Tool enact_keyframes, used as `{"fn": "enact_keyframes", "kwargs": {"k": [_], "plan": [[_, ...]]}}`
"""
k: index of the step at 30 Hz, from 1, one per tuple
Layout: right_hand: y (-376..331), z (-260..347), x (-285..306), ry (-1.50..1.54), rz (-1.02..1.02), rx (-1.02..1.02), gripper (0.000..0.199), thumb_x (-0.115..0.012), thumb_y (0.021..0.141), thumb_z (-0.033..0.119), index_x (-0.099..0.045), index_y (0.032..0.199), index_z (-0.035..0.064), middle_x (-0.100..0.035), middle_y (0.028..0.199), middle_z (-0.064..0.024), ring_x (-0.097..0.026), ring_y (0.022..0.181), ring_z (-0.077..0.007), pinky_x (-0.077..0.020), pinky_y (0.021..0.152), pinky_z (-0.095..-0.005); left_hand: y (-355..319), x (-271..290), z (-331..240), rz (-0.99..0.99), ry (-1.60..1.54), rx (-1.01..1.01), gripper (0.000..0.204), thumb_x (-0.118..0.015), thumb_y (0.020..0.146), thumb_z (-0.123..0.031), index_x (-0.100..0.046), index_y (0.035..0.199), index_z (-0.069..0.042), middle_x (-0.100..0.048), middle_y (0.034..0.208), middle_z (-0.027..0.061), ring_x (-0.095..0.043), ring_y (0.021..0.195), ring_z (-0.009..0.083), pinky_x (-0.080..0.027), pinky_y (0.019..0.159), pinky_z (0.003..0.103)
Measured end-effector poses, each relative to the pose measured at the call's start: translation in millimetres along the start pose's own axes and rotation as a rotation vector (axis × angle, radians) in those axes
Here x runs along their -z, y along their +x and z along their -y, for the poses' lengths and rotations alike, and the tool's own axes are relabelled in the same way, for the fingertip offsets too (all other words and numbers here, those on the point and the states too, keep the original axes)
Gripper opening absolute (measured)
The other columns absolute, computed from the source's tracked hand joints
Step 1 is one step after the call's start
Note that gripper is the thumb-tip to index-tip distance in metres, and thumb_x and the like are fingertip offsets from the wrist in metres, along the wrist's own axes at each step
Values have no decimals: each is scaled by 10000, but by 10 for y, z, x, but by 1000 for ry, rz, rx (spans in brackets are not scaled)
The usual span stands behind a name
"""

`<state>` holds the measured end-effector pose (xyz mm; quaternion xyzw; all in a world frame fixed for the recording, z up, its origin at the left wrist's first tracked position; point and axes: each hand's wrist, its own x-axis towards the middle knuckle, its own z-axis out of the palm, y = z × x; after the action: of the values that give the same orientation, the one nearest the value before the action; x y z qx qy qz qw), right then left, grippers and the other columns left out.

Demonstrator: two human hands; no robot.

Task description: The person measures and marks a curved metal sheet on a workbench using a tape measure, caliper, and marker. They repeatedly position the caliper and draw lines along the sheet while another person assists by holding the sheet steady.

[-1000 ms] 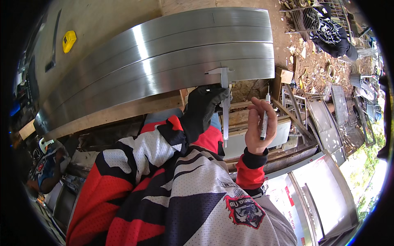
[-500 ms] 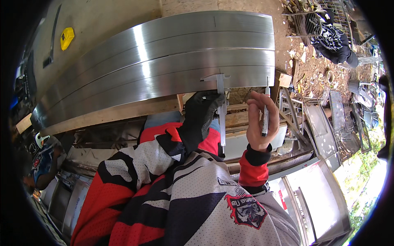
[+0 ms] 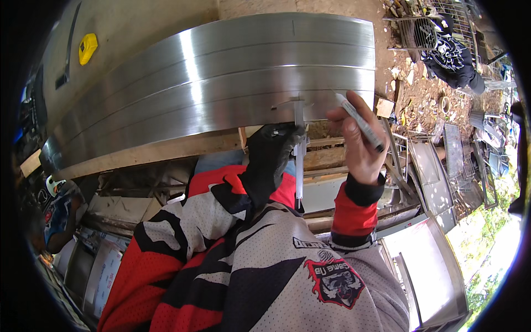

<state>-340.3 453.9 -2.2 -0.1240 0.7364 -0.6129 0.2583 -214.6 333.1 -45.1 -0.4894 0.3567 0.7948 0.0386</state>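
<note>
My left hand [image 3: 274, 145], in a black glove, is closed around a metal caliper [image 3: 299, 166]. The caliper's jaws rest over the near edge of a shiny steel sheet [image 3: 238, 108], and its beam points back toward my body. Dark lines run lengthwise along the sheet, with a short cross mark near its far edge. My bare right hand [image 3: 362, 138] grips a white marker pen [image 3: 359, 123] with a dark end. The pen is tilted, its tip just above the sheet's near right part; whether it touches cannot be told.
A yellow tape measure [image 3: 87, 48] lies at the far left beside a dark metal strip [image 3: 69, 47]. Wooden beams [image 3: 160, 152] run under the sheet. A person in a black shirt [image 3: 451, 52] bends at the far right among wire racks. Another person [image 3: 61, 218] is at the left.
My right hand has turned and moved slightly right, and the pen has tilted with its tip now further left. My left hand stays on the caliper at the sheet's edge.
</note>
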Motion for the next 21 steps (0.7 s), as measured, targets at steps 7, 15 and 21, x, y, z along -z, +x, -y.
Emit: {"fn": "enact_keyframes", "kwargs": {"k": [7,15,21], "plan": [[368,-105,-79,173,75,-82,178,-664,959,139,-676,1019,-29,-664,788,-20,-575,702,-66,-455,629,-223,-16,6,-13,-26,51,35,201,-691,931,-135,-702,1105,-36,-723,949,39,-663,796,105,-517,646,259],[511,-119,-143,-63,106,-61,154,-677,910,121,-686,945,-29,-660,683,-36,-593,646,-80,-475,596,-250,-4,-39,-4,-56,-10,28,195,-715,921,-147,-711,1090,-50,-719,907,15,-646,754,86,-502,617,245],[532,-108,-160,-103,127,-70,162,-680,906,130,-695,942,-27,-670,679,-35,-598,642,-73,-479,595,-248,-9,-52,-12,-86,33,19,177,-722,916,-147,-718,1066,-54,-719,884,3,-641,744,77,-502,604,232]]}}
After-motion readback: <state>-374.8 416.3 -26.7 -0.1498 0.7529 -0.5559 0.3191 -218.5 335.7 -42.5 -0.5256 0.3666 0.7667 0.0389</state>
